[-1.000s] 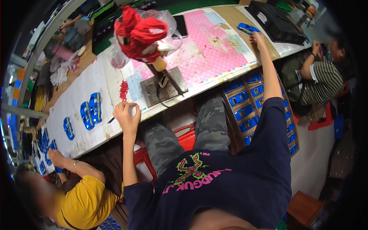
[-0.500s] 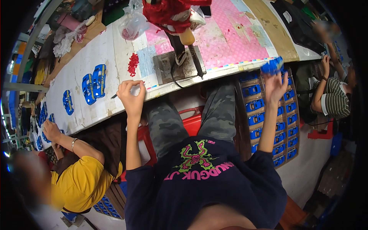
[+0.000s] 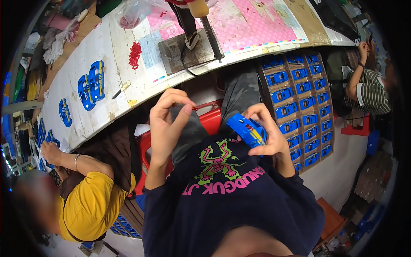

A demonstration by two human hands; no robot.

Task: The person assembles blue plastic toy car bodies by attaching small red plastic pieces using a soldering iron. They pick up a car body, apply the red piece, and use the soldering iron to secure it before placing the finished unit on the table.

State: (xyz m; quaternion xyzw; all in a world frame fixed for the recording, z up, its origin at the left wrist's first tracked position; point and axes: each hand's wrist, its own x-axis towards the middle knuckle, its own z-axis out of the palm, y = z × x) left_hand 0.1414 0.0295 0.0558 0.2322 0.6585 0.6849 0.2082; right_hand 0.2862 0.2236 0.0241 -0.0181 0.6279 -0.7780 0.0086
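Observation:
A blue toy car (image 3: 247, 129) with yellow markings is held tilted in front of my shirt by my right hand (image 3: 274, 136), fingers and thumb round its end. To its left, my left hand (image 3: 169, 124) is raised over my lap, thumb and forefinger pinching a small red piece (image 3: 195, 108). The two hands are apart. A pile of similar small red pieces (image 3: 135, 55) lies on the white worktable (image 3: 115, 47). More blue toy cars (image 3: 96, 81) lie on the table further left, one of them (image 3: 65, 112) by itself.
Beside my right leg stands a compartmented brown tray (image 3: 289, 64) of blue cars. On the table, a rod-shaped tool (image 3: 209, 36) with a tan handle is angled over a metal plate (image 3: 169, 53). A small knife (image 3: 122, 90) lies near the edge. Co-workers sit at left (image 3: 87, 205) and right (image 3: 372, 81).
My right hand has brought the blue car from above the tray down and left, in front of my shirt. My left hand has moved off the table edge toward my lap. The view has shifted.

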